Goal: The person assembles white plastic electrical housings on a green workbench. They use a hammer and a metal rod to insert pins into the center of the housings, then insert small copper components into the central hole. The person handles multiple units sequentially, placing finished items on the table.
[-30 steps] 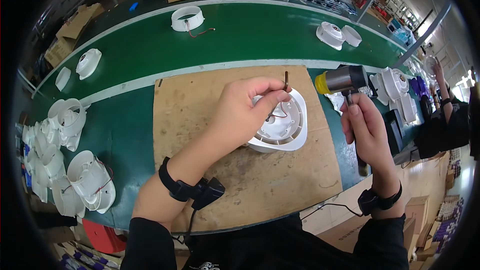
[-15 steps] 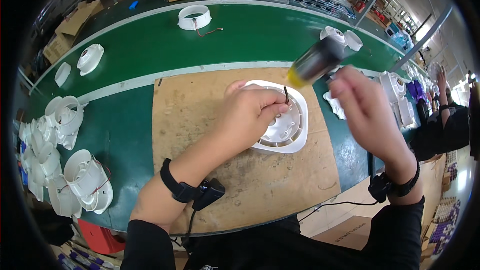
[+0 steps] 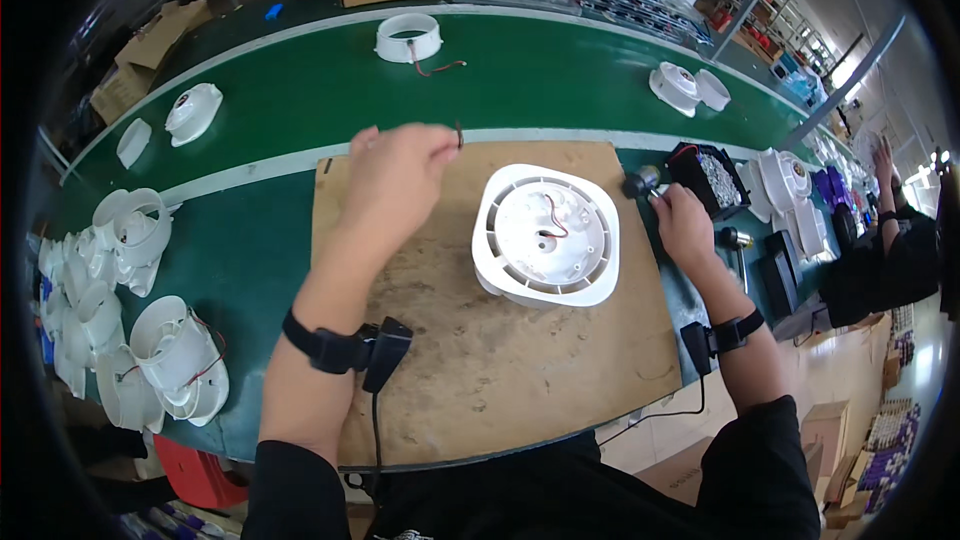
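The left hand (image 3: 398,175) pinches a thin rod (image 3: 459,135), the right hand (image 3: 688,225) touches a tool (image 3: 643,181), grip unclear, and the white part (image 3: 523,225) sits between them, far right on the board (image 3: 430,370), so this looks like swapping tools, which calls for a firm hold next

1. L hand (image 3: 392,180): back facing up, thumb + fingertips pinched tog. on side twd R hand (image 3: 687,225).
2. R hand: well apart from L, set a bit closer in; fingers curled, partly hidden.
3. L forearm (image 3: 312,408): extends up to L hand, leaning twd R.
4. R forearm (image 3: 754,365): ditto to R hand, leaning twd L.
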Motion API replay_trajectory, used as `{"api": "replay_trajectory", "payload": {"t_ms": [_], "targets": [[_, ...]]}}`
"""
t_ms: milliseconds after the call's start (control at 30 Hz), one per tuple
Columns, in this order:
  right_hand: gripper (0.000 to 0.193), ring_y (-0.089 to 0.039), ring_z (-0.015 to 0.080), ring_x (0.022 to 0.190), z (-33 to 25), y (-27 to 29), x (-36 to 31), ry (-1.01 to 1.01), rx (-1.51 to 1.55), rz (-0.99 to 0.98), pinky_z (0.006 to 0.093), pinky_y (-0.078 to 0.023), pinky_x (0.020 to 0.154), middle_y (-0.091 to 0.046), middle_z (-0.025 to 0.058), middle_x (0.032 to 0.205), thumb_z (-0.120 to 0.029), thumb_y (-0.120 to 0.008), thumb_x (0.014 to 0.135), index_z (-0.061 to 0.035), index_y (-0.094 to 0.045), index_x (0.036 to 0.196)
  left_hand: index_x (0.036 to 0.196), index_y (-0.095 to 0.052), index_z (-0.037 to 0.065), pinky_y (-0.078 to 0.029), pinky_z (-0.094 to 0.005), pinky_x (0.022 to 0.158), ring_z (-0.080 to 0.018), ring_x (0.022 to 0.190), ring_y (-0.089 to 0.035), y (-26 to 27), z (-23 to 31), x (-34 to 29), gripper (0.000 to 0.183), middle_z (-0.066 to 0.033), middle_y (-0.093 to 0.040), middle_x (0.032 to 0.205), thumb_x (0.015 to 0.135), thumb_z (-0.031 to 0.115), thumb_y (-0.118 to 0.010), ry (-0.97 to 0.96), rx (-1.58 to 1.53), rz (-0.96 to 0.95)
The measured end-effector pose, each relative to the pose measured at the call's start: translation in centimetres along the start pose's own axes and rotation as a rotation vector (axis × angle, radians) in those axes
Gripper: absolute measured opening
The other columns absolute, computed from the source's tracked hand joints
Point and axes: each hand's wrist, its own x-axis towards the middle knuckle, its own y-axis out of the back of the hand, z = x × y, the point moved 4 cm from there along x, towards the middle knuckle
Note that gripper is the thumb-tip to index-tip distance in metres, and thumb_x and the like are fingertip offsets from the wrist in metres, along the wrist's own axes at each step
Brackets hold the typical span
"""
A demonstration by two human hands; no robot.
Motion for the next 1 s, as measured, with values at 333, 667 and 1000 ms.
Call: {"api": "replay_trajectory", "payload": {"t_ms": [333,667,1000], "targets": [[0.031,-0.061,0.0241,0.069,-7.2,3.3,-0.4,-0.053,0.345,-0.167,0.0343,-0.048,0.060,-0.059,0.0079,0.076,-0.033,-0.060,0.097,-0.0036,-0.058,0.087,0.087,-0.067,0.002,-0.049,-0.0430,0.080,-0.0257,0.077,-0.065,-1.2,-0.9,-1.6,0.029,-0.0125,-0.067,0.078,0.098,0.027,-0.057,0.201,-0.012,-0.421],[0.033,-0.055,0.0033,0.060,-13.9,9.7,-1.6,-0.078,1.037,-0.524,0.0181,-0.042,0.053,-0.061,-0.0031,0.074,-0.035,-0.058,0.101,-0.0033,-0.062,0.096,0.092,-0.055,0.004,-0.044,-0.0200,0.051,-0.0074,0.052,-0.056,2.0,4.1,-2.0,0.029,-0.0002,-0.058,0.073,0.104,0.031,-0.052,0.216,-0.692,-0.483],[0.021,-0.065,0.0289,0.077,-15.6,10.7,-2.5,0.951,0.192,0.502,0.0348,-0.053,0.061,-0.062,0.0125,0.090,-0.002,-0.070,0.064,-0.0020,-0.060,0.083,0.108,-0.059,0.001,-0.052,-0.0284,0.077,-0.0172,0.091,-0.067,2.7,5.7,-1.6,0.070,-0.0096,-0.068,0.100,0.098,0.067,-0.038,0.417,-1.195,-0.163]]}}
